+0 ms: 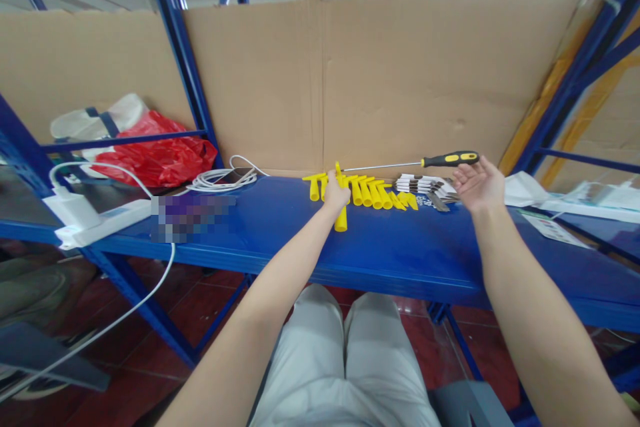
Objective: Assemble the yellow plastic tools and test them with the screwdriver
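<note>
My left hand point(339, 193) is closed around a yellow T-shaped plastic handle point(341, 221), with its wide end pointing up. In my right hand point(481, 185) is a screwdriver point(447, 159) with a black and yellow grip, held level by the end of that grip with the palm turned up. Its long shank points left and the tip is at the top of the yellow piece. Beside my left hand, several similar yellow handles point(367, 193) lie in a row on the blue shelf point(280, 240). Small flat yellow pieces point(407, 199) lie at the row's right end.
Near my right hand is a stack of white and black strips point(423, 184) with metal pieces. A coiled white cable point(223, 180), a power strip point(107, 223) and a red plastic bag point(160, 153) sit at left. Cardboard point(400, 80) stands along the back between blue posts.
</note>
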A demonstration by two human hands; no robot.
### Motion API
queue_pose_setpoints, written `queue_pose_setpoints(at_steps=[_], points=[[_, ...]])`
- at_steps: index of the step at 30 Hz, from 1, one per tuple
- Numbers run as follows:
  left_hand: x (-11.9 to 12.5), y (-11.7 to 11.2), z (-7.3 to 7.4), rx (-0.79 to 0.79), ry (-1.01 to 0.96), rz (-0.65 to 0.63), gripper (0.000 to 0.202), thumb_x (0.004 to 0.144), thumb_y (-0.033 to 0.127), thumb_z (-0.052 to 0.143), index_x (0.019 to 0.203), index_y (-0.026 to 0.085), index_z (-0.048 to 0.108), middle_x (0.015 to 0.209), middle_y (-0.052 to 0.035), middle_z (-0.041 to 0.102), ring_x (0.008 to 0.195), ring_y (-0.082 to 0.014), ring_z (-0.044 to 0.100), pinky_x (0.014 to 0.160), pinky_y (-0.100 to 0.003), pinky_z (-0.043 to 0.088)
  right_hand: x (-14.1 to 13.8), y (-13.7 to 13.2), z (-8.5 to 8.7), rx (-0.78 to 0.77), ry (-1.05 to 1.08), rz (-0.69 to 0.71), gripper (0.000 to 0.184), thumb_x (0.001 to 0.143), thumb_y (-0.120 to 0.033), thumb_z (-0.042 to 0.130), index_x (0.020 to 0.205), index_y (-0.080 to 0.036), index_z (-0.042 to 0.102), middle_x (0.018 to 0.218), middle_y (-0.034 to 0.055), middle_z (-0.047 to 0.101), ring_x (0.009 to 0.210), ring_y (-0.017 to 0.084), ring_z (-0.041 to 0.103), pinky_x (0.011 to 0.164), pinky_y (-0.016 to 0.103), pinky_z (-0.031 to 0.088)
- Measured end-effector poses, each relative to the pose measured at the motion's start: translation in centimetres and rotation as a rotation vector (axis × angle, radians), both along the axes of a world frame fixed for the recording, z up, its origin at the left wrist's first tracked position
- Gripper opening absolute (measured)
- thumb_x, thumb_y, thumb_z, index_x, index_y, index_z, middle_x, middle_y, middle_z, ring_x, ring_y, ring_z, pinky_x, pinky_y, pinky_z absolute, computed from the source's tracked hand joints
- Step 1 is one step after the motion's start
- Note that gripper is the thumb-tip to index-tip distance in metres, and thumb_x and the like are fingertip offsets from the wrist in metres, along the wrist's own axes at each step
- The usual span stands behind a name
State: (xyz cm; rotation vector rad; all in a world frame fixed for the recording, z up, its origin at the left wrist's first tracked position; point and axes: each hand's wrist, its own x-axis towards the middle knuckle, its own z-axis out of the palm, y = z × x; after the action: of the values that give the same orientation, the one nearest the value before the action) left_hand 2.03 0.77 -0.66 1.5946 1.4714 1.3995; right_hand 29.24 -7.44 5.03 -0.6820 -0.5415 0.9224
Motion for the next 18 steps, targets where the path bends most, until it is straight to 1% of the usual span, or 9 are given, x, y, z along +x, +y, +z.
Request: queue_pose_setpoints(at_steps=[2,4,6,10,11,13,15,18], points=[[-0.01,0.05,0.00,-0.008,0.004,0.002,0.067,0.077,0.012,0.064,0.137,0.029,0.038,0.113,-0.0059,0.068,0.094,-0.0197,0.069,0.077,-0.027,0.053,0.10,0.11,-0.12,0.022,-0.062,0.022,0.030,0.095,-0.031,0.047,0.067,-0.022,0.048,0.054,-0.0027,0.057,0.044,0.011,0.052,0.038,0.022,0.039],[-0.01,0.11,0.01,-0.013,0.006,0.009,0.067,0.078,0.012,0.064,0.138,0.030,0.038,0.113,-0.0057,0.068,0.093,-0.0196,0.069,0.077,-0.027,0.053,0.11,0.21,-0.23,0.053,-0.126,0.044,0.033,0.089,-0.034,0.061,0.063,-0.022,0.045,0.048,-0.0053,0.049,0.038,0.009,0.043,0.034,0.021,0.033],[-0.02,0.16,0.02,-0.016,0.007,0.015,0.067,0.078,0.012,0.064,0.137,0.030,0.038,0.112,-0.0057,0.068,0.093,-0.0195,0.069,0.076,-0.027,0.053,0.03,0.26,-0.29,0.068,-0.153,0.046,0.035,0.085,-0.036,0.067,0.063,-0.022,0.044,0.047,-0.0070,0.043,0.036,0.007,0.036,0.032,0.020,0.029],[-0.03,0.07,0.04,-0.011,0.007,0.014,0.065,0.078,0.013,0.065,0.136,0.028,0.039,0.113,-0.0060,0.068,0.092,-0.0192,0.068,0.076,-0.027,0.053,-0.08,0.20,-0.31,0.039,-0.114,0.022,0.030,0.091,-0.036,0.055,0.066,-0.022,0.047,0.052,-0.0052,0.046,0.039,0.008,0.037,0.033,0.020,0.030],[-0.03,0.02,0.05,-0.006,0.007,0.017,0.065,0.078,0.014,0.065,0.136,0.028,0.039,0.113,-0.0059,0.068,0.091,-0.0191,0.069,0.076,-0.027,0.053,-0.02,0.21,-0.33,0.034,-0.106,0.023,0.030,0.092,-0.035,0.052,0.066,-0.022,0.046,0.051,-0.0048,0.045,0.039,0.008,0.036,0.033,0.020,0.031],[-0.03,-0.09,0.06,0.000,0.009,0.022,0.066,0.078,0.015,0.065,0.136,0.030,0.038,0.112,-0.0054,0.068,0.091,-0.0191,0.069,0.076,-0.027,0.053,0.17,0.25,-0.43,0.035,-0.100,0.040,0.031,0.091,-0.034,0.050,0.063,-0.023,0.042,0.047,-0.0050,0.039,0.038,0.009,0.035,0.033,0.021,0.030],[-0.02,-0.20,0.09,-0.001,0.015,0.016,0.066,0.078,0.015,0.065,0.137,0.030,0.038,0.112,-0.0052,0.068,0.091,-0.0193,0.068,0.076,-0.028,0.053,0.34,0.32,-0.51,0.047,-0.107,0.060,0.034,0.090,-0.035,0.051,0.061,-0.023,0.037,0.043,-0.0058,0.032,0.037,0.010,0.033,0.033,0.020,0.030],[0.00,-0.30,0.16,-0.009,0.012,0.005,0.065,0.079,0.015,0.065,0.136,0.030,0.038,0.113,-0.0062,0.067,0.092,-0.0199,0.068,0.077,-0.028,0.053,0.22,0.24,-0.41,0.046,-0.107,0.067,0.038,0.090,-0.037,0.053,0.060,-0.023,0.035,0.041,-0.0065,0.026,0.036,0.010,0.032,0.033,0.019,0.029]])
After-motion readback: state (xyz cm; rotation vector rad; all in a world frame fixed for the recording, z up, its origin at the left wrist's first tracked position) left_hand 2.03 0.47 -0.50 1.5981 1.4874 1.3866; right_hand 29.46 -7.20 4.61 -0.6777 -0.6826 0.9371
